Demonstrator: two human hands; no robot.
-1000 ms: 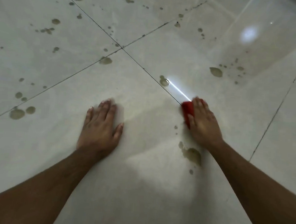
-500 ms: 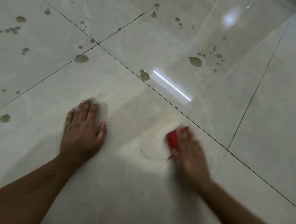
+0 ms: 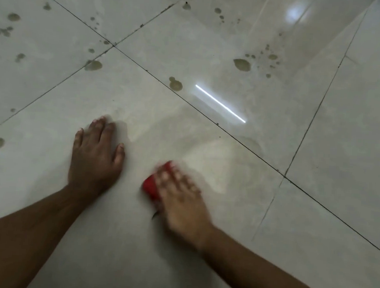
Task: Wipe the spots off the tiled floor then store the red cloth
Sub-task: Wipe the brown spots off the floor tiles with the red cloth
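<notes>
Hands sit well apart on the pale tiled floor (image 3: 341,130). The left hand (image 3: 94,158) lies flat, fingers straight and pressed to the tile. The right hand (image 3: 181,199), blurred, rests on top of the red cloth (image 3: 152,187); its fingers look laid over the cloth, though the blur hides whether they curl round it. The cloth lies on the near tile, just right of the left hand. Brown spots (image 3: 241,64) dot the far tiles, and one double spot (image 3: 175,84) sits beside a grout line (image 3: 208,120).
</notes>
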